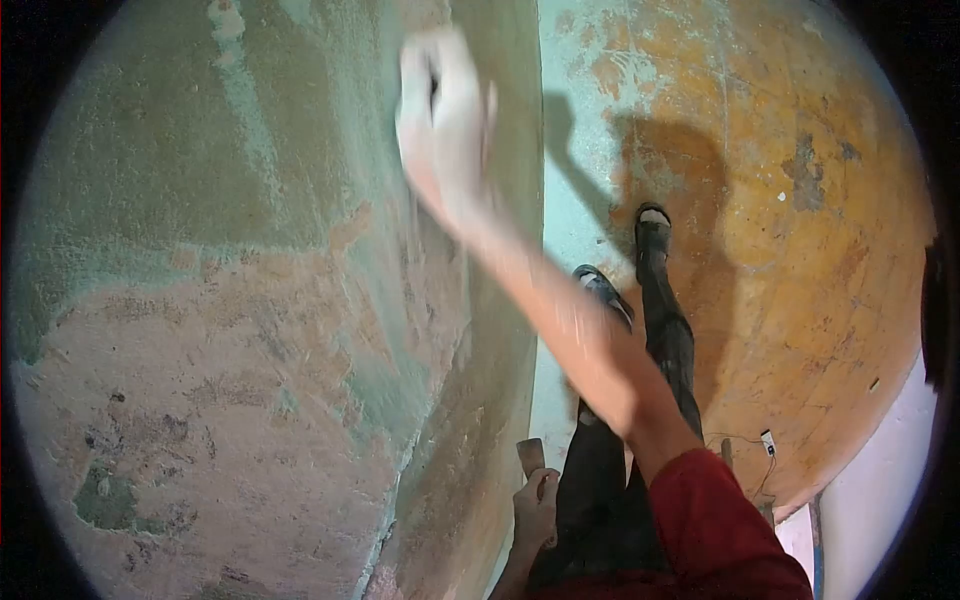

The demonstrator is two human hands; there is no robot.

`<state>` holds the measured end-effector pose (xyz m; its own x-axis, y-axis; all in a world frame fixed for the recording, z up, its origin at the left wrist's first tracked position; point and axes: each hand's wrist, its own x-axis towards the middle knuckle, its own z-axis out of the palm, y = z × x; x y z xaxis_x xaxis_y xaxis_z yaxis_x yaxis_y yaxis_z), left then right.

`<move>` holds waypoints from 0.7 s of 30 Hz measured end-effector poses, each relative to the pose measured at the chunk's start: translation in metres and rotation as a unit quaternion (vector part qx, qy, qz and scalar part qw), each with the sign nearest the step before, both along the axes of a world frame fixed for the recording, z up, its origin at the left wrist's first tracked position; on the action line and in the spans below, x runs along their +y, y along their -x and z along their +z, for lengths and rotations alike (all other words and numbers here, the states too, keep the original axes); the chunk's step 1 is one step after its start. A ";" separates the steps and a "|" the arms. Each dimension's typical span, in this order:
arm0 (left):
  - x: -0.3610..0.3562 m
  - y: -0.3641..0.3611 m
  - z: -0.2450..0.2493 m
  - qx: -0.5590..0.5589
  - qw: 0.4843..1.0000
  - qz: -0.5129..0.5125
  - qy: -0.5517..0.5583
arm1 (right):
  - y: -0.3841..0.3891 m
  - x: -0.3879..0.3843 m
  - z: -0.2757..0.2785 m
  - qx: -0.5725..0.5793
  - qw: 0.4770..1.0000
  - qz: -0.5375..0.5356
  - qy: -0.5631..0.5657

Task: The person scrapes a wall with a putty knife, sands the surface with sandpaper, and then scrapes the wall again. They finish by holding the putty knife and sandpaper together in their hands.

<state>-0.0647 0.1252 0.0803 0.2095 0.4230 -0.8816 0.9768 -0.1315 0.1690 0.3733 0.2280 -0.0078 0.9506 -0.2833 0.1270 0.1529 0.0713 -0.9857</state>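
Head view: the right hand (445, 120), dust-white and blurred, presses on the flaking green wall (250, 250) at arm's reach; whether it grips anything I cannot tell. Below it, near the hip, the left hand (535, 510) is clenched on a small brown block (530, 455). Rubbing down the wall seems in hand; the next stroke likely calls for steady pressure beneath that right hand.
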 end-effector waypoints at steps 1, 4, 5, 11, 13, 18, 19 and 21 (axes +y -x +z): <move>0.001 0.002 -0.002 0.002 1.000 0.000 -0.001 | 0.002 0.001 -0.001 0.002 1.000 0.000 -0.001; 0.000 0.002 -0.005 0.007 1.000 0.004 0.006 | 0.057 -0.009 0.014 0.117 0.988 0.091 -0.040; 0.001 0.003 -0.005 -0.005 1.000 -0.001 0.010 | 0.105 -0.004 0.008 0.047 0.997 0.042 -0.051; 0.007 0.005 -0.004 -0.028 1.000 0.005 0.005 | -0.031 -0.005 0.002 0.051 0.990 0.066 0.111; 0.012 0.005 -0.007 0.000 0.999 0.034 0.021 | 0.000 -0.005 0.003 0.041 0.994 0.068 0.081; 0.013 -0.009 -0.004 -0.035 0.998 0.038 0.019 | 0.125 -0.026 0.002 0.063 0.981 0.185 -0.005; 0.016 -0.005 -0.004 -0.031 0.999 0.032 0.017 | 0.088 -0.025 0.014 0.100 0.980 0.168 -0.030; 0.018 0.008 -0.010 -0.019 0.998 0.051 0.033 | -0.010 -0.007 0.001 0.042 0.995 0.077 0.041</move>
<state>-0.0729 0.1437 0.0704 0.2019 0.3848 -0.9006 0.9773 -0.0184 0.2112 0.3832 0.2213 -0.0065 0.9903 -0.1247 0.0615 0.0627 0.0055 -0.9980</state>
